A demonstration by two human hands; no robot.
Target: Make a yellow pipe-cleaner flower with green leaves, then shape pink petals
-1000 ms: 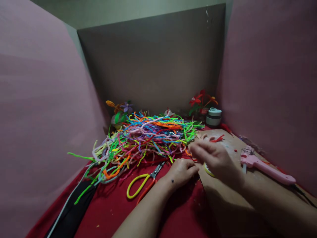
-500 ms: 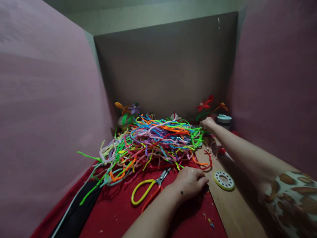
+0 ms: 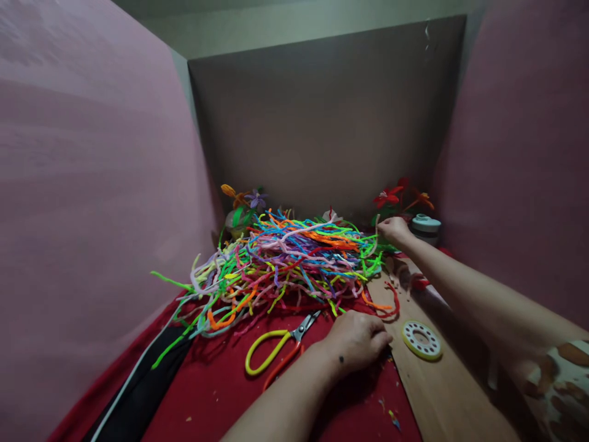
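Your left hand (image 3: pixel 356 341) rests loosely curled on the red cloth (image 3: pixel 221 387), yellow-handled scissors (image 3: pixel 276 350) at its nine o'clock. At twelve o'clock, your right hand (image 3: pixel 393 230) pinches a pale strand at the edge of the pipe-cleaner heap (image 3: pixel 285 258). Finished flowers (image 3: pixel 391 197) stand behind; most stems lie unused. The right fingertips are hard to make out.

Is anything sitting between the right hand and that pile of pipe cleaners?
Nothing visible does. The right hand is already at the far right edge of the pipe cleaner pile, fingers closed on a pale strand there. The flowers and small jar stand behind the hand, not between.
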